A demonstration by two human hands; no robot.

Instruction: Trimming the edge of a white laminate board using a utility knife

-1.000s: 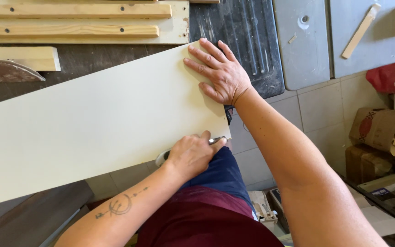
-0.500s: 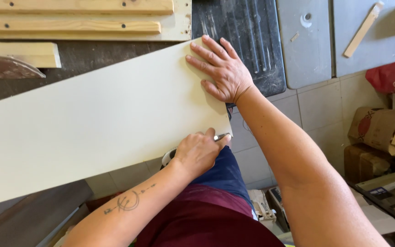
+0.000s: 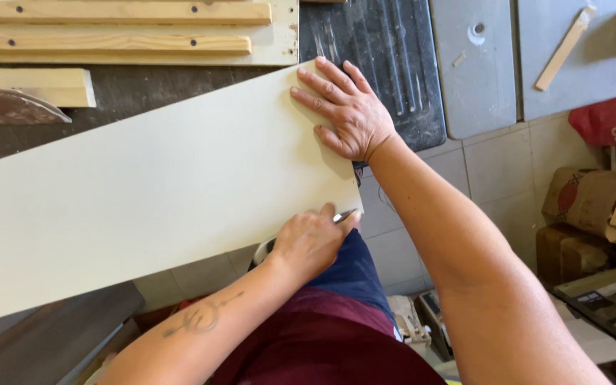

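A long cream board (image 3: 144, 192) lies slanted across the dark workbench (image 3: 386, 64), its near right corner past the bench edge. My right hand (image 3: 344, 110) presses flat on the board's far right corner, fingers spread. My left hand (image 3: 311, 239) is closed around a small metal tool (image 3: 344, 215) whose tip touches the board's near right corner. The rest of the tool is hidden in my fist.
A pale panel with two wooden strips (image 3: 119, 28) lies at the back left. A wooden block (image 3: 44, 85) and a sanding pad (image 3: 12, 107) sit beside it. Cardboard boxes (image 3: 593, 207) and a red bag (image 3: 614, 117) stand on the floor at right. A wood stick (image 3: 565, 46) rests on a grey panel.
My left hand with the tool has slid a little to the right along the board's near edge, up to its corner. My right hand stays pressed on the board.
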